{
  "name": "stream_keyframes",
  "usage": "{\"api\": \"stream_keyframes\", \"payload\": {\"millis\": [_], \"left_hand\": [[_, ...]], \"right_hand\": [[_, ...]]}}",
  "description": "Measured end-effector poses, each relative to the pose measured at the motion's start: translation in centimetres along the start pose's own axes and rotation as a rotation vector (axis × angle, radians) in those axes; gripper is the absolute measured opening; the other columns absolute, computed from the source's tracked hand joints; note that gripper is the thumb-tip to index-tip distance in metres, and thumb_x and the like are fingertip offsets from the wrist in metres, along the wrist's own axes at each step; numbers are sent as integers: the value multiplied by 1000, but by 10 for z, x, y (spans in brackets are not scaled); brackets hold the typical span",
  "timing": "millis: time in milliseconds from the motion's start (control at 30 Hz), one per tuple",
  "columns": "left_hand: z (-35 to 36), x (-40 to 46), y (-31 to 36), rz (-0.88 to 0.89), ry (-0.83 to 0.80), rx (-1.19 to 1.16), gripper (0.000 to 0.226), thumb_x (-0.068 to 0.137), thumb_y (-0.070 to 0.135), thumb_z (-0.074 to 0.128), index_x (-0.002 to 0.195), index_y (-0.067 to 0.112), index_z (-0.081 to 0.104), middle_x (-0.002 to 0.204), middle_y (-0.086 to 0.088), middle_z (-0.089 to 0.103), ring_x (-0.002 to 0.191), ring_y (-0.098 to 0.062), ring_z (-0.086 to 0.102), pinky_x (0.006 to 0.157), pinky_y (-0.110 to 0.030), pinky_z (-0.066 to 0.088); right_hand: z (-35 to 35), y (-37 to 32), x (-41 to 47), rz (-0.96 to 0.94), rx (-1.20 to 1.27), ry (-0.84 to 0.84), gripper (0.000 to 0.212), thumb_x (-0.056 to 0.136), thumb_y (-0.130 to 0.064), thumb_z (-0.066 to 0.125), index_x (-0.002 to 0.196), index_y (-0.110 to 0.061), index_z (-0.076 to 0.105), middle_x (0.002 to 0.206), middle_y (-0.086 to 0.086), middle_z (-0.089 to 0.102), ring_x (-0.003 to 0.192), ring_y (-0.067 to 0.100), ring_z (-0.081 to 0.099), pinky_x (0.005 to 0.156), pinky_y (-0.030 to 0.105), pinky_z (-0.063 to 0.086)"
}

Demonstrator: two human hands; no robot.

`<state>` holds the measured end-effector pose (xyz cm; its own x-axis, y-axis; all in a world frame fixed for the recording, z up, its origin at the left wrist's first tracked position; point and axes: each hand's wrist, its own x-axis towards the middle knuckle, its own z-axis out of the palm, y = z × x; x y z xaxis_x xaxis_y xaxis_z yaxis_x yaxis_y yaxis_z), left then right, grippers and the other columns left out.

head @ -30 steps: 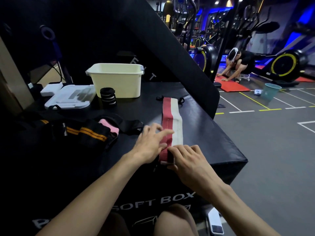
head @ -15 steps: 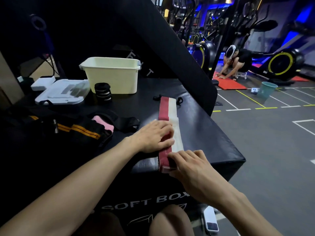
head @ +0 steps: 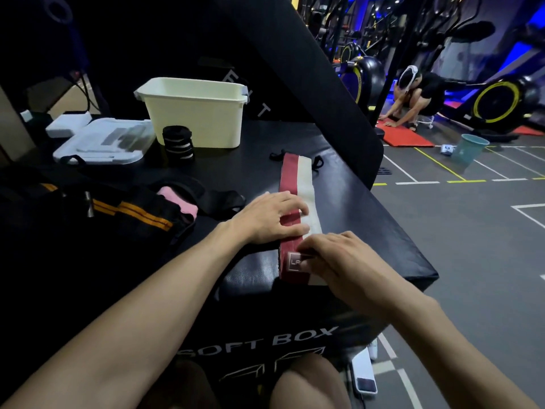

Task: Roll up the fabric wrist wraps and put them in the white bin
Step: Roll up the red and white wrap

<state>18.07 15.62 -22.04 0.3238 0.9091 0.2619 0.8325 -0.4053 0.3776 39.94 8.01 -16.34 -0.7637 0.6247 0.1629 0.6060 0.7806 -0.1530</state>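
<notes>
I see the red and white wrist wrap laid out flat on the black soft box, its long axis running from the near edge in front of me straight away toward the far side, leaning slightly left. The red stripe is on the left, the white on the right. Its near end, with a small square label, hangs just over the box's front edge; its far end has thin black loops beside it.

Further back stands the white bin, upright, well apart from the wrap. Just beside the bin's left front is a rolled black wrap standing on end, and left of that a clear plastic lid. A heap of black straps with orange stripes and something pink lies left of my hands, near the wrap but not touching it.

My left hand lies flat across the wrap's middle, fingers straight, pressing it down. My right hand is at the near end, fingers curled over the labelled edge; I can't tell whether it pinches or only presses
</notes>
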Motion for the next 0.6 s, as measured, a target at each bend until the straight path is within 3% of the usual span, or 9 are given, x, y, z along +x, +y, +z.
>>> {"api": "stream_keyframes", "payload": {"millis": [67,200,300,400,500,600], "left_hand": [[-1,0,-1,-8,-9,1,47,89,69,56,127,41,58,143,18,52,134,-6,42,112,-32,26],[-2,6,-6,-16,-9,43,54,82,81,50,123,47,58,136,23,55,124,-11,50,108,-40,37],[-9,18,-5,-55,-24,81,52,78,81,50,114,45,61,125,21,58,111,-13,49,100,-39,39],[-12,30,-6,-31,7,91,46,80,76,50,104,40,63,112,18,59,100,-9,44,96,-40,43],[-4,34,-15,-8,47,40,33,86,69,58,100,40,63,107,20,56,103,-9,44,96,-40,44],[0,36,-19,21,61,37,30,90,67,56,109,44,65,112,19,56,107,-11,44,99,-41,44]], "right_hand": [[-6,2,4,40,63,-37,37,98,-54,42,107,-27,64,95,-3,72,87,24,64,77,41,48],[-9,11,19,153,152,-113,27,102,-42,52,92,-21,64,72,-3,58,68,22,52,64,37,43],[0,6,24,156,78,-62,30,103,-33,48,77,-21,53,82,-6,53,79,23,47,72,43,44],[10,5,25,195,-76,-20,20,101,-33,51,88,-26,63,112,-9,48,99,23,40,81,45,45],[12,1,29,253,-83,-51,23,105,-38,42,106,-33,64,109,-11,50,104,22,40,86,41,41],[19,1,35,326,-62,31,31,104,-44,43,132,-39,52,119,-11,49,108,20,40,87,38,34]]}}
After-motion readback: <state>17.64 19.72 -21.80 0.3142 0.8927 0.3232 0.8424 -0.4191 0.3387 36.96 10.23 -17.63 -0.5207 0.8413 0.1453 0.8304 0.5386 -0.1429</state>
